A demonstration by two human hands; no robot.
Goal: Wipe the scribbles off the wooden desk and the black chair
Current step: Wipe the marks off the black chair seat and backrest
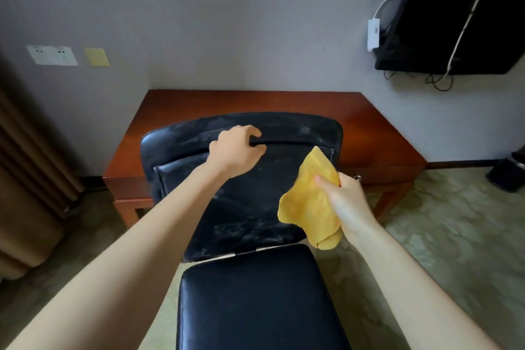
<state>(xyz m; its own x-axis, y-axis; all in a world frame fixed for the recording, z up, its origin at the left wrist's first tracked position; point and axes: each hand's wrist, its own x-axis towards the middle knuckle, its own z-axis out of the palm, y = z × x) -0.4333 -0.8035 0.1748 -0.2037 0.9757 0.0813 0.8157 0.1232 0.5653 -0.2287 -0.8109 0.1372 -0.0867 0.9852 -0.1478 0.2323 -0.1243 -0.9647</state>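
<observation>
Right: the black chair (255, 236) is dead ahead, seat (255, 301) nearest me, backrest (250, 202) beyond it and overlapping the front edge of the wooden desk (369, 133) in view. The backrest leather carries whitish smears (241, 227) across the top band and the lower panel; the seat looks dark and glossy.

My left hand (235, 150) grips the backrest's top band just left of centre, fingers curled over the ridge. My right hand (346, 202) pinches a bunched yellow cloth (309, 207), thumb pressed on its near face, the other fingers behind. The cloth hangs in front of the backrest's right edge, with one corner pointing up toward the top band. I can't tell whether it touches the leather. The hands are apart, with the left higher and the right lower, at the chair's right side.

The desk runs along the wall (227, 23) behind the chair. Around that: patterned floor (454, 221), brown curtain (25, 193) at left, sockets (52, 55) upper left, dark TV (454, 8) upper right, dark bin (508, 176) far right.
</observation>
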